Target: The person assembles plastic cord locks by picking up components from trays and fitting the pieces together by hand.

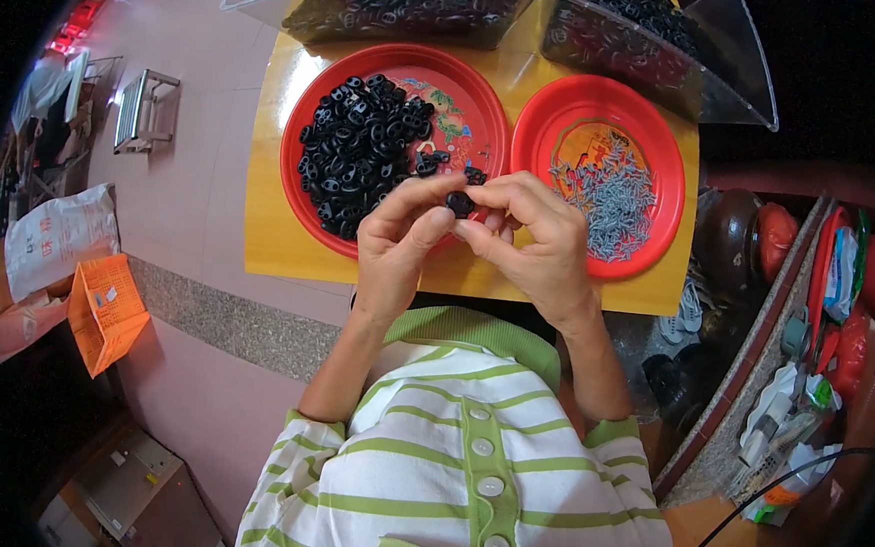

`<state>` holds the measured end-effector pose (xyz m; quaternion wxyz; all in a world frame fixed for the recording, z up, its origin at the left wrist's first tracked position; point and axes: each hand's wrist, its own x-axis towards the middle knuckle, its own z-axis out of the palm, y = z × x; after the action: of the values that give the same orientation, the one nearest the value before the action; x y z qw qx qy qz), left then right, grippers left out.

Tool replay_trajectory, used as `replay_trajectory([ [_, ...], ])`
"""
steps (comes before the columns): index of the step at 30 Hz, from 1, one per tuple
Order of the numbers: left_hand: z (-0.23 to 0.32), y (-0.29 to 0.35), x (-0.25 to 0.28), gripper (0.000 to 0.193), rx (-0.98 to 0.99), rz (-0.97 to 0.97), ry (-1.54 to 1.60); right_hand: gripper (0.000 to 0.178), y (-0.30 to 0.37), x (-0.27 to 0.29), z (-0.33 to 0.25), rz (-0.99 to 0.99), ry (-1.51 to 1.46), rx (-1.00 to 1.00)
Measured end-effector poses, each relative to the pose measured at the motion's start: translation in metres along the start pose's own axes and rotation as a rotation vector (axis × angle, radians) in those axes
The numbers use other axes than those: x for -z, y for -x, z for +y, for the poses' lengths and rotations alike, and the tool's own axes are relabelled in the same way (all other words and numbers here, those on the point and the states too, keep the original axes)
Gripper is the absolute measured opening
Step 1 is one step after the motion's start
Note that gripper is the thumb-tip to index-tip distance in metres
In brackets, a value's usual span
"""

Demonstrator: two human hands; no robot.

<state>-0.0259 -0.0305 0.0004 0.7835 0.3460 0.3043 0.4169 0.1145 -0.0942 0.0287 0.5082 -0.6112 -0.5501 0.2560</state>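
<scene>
Between my two hands, over the near edge of a red plate (295, 180), is a small black plastic part (459, 205). The fingertips of my left hand (403, 226) pinch it from one side. My right hand (535, 229) closes on it from the other side; whether a screw is also in those fingers is hidden. A heap of black plastic parts (360, 153) fills the left of that plate, with a few more lying apart near my fingers. Beside my right hand, a second red plate (672, 178) holds many small silvery screws (617, 209).
Both plates stand on a yellow table (265, 228). Along its far side are two clear bins, a left bin (403, 21) and a right bin (632, 45), full of black parts. A metal stool (144, 110) stands on the floor at left; a cluttered ledge (740, 412) runs along the right.
</scene>
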Motion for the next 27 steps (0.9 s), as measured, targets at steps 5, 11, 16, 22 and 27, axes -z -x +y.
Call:
replay_trajectory([
  [5, -0.003, 0.004, 0.01, 0.023, -0.151, -0.314, -0.266, 0.022, 0.01, 0.008, -0.001, -0.085, -0.023, -0.014],
  [11, -0.014, 0.012, 0.015, 0.022, -0.175, -0.319, -0.277, 0.019, 0.029, -0.002, 0.006, -0.13, -0.057, -0.055],
  [16, -0.016, 0.01, 0.015, 0.017, -0.242, -0.292, -0.316, 0.018, 0.031, -0.008, 0.007, -0.126, -0.15, -0.194],
  [22, -0.014, 0.006, 0.013, 0.013, -0.201, -0.27, -0.318, 0.017, 0.024, -0.008, 0.009, -0.114, -0.161, -0.207],
  [27, -0.012, 0.0, 0.014, 0.02, -0.251, -0.268, -0.419, 0.015, 0.019, -0.004, 0.006, -0.123, -0.149, -0.248],
])
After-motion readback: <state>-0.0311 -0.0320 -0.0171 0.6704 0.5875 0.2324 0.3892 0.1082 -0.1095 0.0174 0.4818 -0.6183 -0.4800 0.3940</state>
